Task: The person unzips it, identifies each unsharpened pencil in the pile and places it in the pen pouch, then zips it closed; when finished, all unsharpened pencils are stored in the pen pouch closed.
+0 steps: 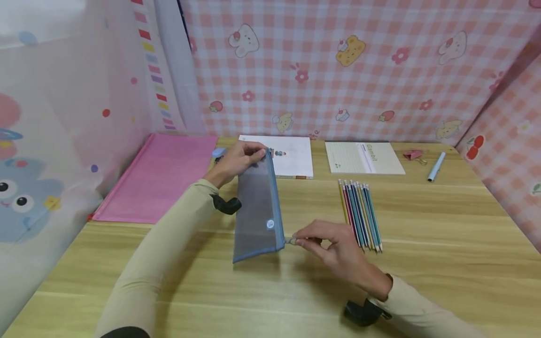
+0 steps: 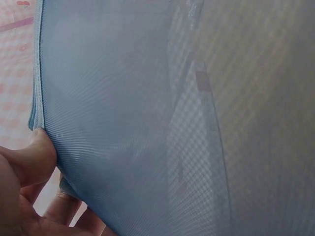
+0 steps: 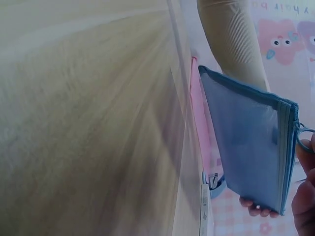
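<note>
Mid-frame, L hand (image 1: 238, 162) grips see-thru pouch (image 1: 255, 206), R hand (image 1: 338, 249) pinches its zip pull (image 1: 289, 241); pencils (image 1: 361, 216), ctr-right, show in head view only.

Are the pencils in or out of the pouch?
Out: the pencils lie on the table, to the right of the pouch and apart from it.

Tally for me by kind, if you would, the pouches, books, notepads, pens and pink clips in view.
Pouches: 2 (blue pouch, pink pouch)
Book: 1
Notepad: 1
Pen: 1
Pink clip: 1
Total: 6
</note>
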`<move>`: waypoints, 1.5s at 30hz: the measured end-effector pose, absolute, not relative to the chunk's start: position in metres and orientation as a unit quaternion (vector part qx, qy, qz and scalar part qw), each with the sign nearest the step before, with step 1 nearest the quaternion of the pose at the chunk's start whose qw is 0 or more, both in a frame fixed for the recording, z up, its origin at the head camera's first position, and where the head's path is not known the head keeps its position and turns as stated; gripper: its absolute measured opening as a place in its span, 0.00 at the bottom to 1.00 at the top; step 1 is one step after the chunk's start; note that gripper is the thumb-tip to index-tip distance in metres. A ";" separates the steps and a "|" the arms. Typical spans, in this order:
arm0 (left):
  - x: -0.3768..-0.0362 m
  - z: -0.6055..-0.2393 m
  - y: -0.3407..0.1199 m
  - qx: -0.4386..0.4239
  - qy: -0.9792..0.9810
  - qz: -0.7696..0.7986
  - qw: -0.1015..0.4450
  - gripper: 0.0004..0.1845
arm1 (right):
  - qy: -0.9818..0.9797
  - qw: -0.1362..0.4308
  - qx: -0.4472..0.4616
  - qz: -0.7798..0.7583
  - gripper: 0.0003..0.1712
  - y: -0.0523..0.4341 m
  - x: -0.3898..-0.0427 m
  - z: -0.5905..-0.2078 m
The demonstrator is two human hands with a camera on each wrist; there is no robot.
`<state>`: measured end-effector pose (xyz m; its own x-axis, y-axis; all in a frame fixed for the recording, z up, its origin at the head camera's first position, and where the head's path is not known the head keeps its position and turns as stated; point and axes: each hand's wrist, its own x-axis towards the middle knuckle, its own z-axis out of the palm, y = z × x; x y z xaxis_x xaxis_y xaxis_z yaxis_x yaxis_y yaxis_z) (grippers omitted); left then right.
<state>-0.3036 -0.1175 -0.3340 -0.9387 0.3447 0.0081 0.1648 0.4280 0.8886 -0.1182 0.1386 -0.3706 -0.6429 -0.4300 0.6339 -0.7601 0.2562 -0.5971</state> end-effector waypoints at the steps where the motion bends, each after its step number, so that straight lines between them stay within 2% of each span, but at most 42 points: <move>1: -0.303 -0.334 -0.117 0.151 0.841 0.513 0.087 0.17 | -0.770 0.173 0.391 0.473 0.10 0.138 -0.118 -0.371; 7: -0.302 -0.334 -0.113 0.172 0.844 0.500 0.095 0.18 | -0.775 0.177 0.378 0.475 0.09 0.137 -0.123 -0.369; 16: -0.295 -0.346 -0.096 0.216 0.860 0.442 0.139 0.22 | -0.806 0.204 0.330 0.447 0.07 0.132 -0.136 -0.368; 20: -0.286 -0.348 -0.089 0.216 0.877 0.396 0.169 0.24 | -0.811 0.232 0.321 0.432 0.07 0.132 -0.138 -0.370; 23: -0.275 -0.343 -0.086 0.227 0.889 0.352 0.186 0.31 | -0.809 0.267 0.322 0.414 0.07 0.134 -0.138 -0.370; 28: -0.248 -0.321 -0.077 0.242 0.931 0.223 0.156 0.33 | -0.796 0.339 0.325 0.382 0.09 0.139 -0.139 -0.371; 31: -0.231 -0.307 -0.071 0.241 0.958 0.102 0.114 0.28 | -0.793 0.366 0.324 0.364 0.09 0.141 -0.139 -0.371; 34: -0.215 -0.295 -0.067 0.246 0.963 -0.005 0.107 0.19 | -0.791 0.384 0.329 0.345 0.08 0.142 -0.139 -0.371; 36: -0.208 -0.289 -0.067 0.260 0.956 -0.021 0.135 0.19 | -0.791 0.394 0.330 0.331 0.08 0.142 -0.139 -0.371; 38: -0.204 -0.283 -0.070 0.282 0.940 0.014 0.190 0.22 | -0.790 0.407 0.330 0.318 0.07 0.142 -0.139 -0.370; 42: -0.205 -0.282 -0.080 0.299 0.877 0.180 0.330 0.25 | -0.788 0.429 0.331 0.291 0.06 0.144 -0.141 -0.370; 45: -0.206 -0.288 -0.084 0.284 0.829 0.276 0.395 0.25 | -0.782 0.452 0.334 0.271 0.05 0.147 -0.144 -0.370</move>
<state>-0.2063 -0.0842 -0.2880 -0.5274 0.6886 -0.4977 0.2529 0.6865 0.6817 -0.1435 0.1467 -0.3701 -0.3684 -0.2770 0.8874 -0.7668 0.6303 -0.1216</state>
